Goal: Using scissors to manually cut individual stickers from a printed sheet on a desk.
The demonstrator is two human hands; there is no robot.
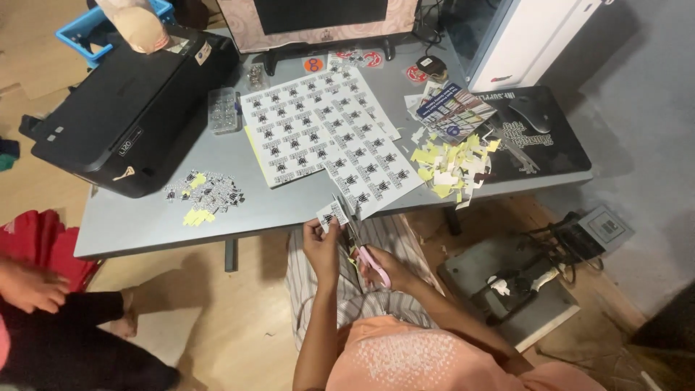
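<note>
Grip, right hand: right hand (pixel 394 269) is closed around the pink handles of the scissors (pixel 365 250), fingers through the loops.
Grip, left hand: left hand (pixel 321 246) pinches a small printed paper strip (pixel 331 214) between thumb and fingers, just off the front edge of the tabletop (pixel 145 221).
Scissors, axis: long axis runs from the pink handles near the person's lap up and to the left toward the table's front edge; the blades point away from the person, their tips at the strip. Whether the blades are parted is too small to tell.
Strip, place: held in the air just below the front edge, beside the overhanging corner of the nearer label sheet (pixel 365 170).
Label sheets: two large white sheets of black printed labels lie mid-tabletop, tilted, overlapping; the nearer one hangs slightly over the front edge.
Cut pieces: a small heap of cut labels (pixel 206 192) with a few yellow slips lies toward the front left of the tabletop.
Offcuts: a pile of yellow and white scraps (pixel 452 166) sits right of the sheets, touching the dark mouse mat (pixel 543 148).
Printer: a black printer (pixel 123 108) fills the back left corner.
Clear box: a small clear box (pixel 223 110) stands between printer and sheets.
Other person: a hand (pixel 32 286) shows at the lower left, well apart from the table.
</note>
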